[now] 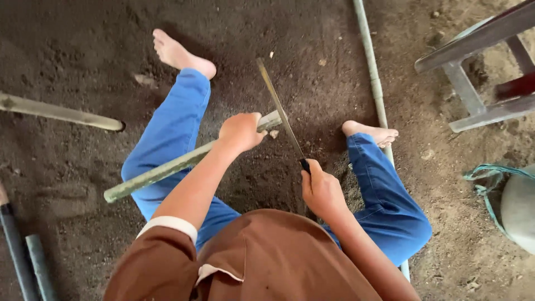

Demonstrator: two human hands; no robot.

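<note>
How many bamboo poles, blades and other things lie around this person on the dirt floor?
Bamboo poles: 5, one held in the left hand, others at
Long knife in the right hand: 1
Wooden stool: 1
Sack: 1
Total: 8

The floor (72, 50) was bare, dark, packed dirt, paler toward the right; beyond the grip of the two hands small pale chips (322, 62) lay scattered on it; far left of the grip a pale pole (61, 113) lay flat; near left, below the grip, two dark pipes (25, 259) lay side by side; right of the grip a long thin cane (370, 67) ran up and away over the dirt, passing under a bare foot (372, 134); the other foot (181, 54) rested up left of the grip; far right stood a grey stool (471, 95); below it a grey sack (518, 206) with green cord lay on the dirt.
</note>
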